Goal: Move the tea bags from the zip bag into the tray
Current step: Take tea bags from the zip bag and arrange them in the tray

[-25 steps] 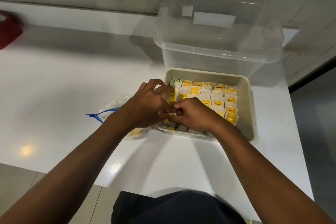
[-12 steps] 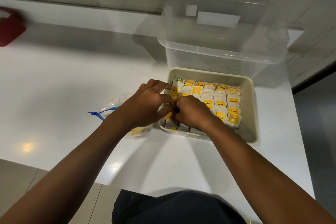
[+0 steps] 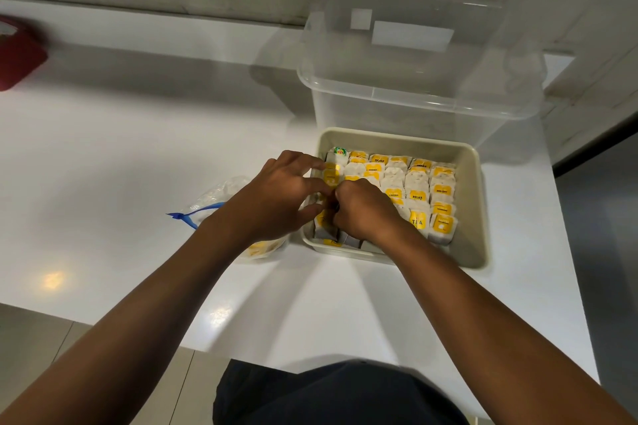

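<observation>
Tucking tea bags into the tray's near-left corner, the left hand is reaching over the rim with fingers curled around a packet, while the right hand is pinching something beside it, though what exactly I cannot tell. Rows are already filling the tray, and the zip bag is lying just left of it, yellow contents remaining. Sliding each packet upright against its neighbours is probably keeping the rows tight.
</observation>
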A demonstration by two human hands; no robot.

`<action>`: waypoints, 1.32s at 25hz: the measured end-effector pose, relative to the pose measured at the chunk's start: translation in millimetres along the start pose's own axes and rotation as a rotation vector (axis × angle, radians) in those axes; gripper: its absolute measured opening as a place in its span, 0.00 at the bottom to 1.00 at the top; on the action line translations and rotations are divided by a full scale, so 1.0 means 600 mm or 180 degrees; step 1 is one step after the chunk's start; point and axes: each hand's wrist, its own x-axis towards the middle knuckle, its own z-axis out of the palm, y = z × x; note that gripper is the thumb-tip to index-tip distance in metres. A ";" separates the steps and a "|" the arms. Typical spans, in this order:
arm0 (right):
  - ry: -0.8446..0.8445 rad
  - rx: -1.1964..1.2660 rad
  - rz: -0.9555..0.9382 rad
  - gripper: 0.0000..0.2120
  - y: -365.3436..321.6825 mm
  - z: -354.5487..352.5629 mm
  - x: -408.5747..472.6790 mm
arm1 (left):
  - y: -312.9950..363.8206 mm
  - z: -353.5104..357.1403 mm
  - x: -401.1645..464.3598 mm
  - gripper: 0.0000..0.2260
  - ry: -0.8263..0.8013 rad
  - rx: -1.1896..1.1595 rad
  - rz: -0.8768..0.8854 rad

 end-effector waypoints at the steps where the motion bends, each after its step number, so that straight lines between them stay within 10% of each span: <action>1: 0.0009 0.0029 0.0012 0.04 0.000 0.001 0.000 | 0.000 0.000 0.000 0.11 -0.0004 -0.0005 -0.0001; 14: 0.0930 0.0798 -0.0040 0.07 0.022 -0.034 -0.032 | 0.012 -0.006 -0.013 0.08 0.0427 -0.0075 -0.0204; 24: -0.0112 0.0426 0.0122 0.10 0.015 0.012 -0.036 | 0.011 -0.009 -0.081 0.13 0.0599 -0.0239 -0.0585; 33: 0.1087 0.1256 -0.0322 0.07 -0.127 -0.048 -0.102 | -0.033 -0.044 -0.186 0.05 0.0770 -0.0658 -0.1269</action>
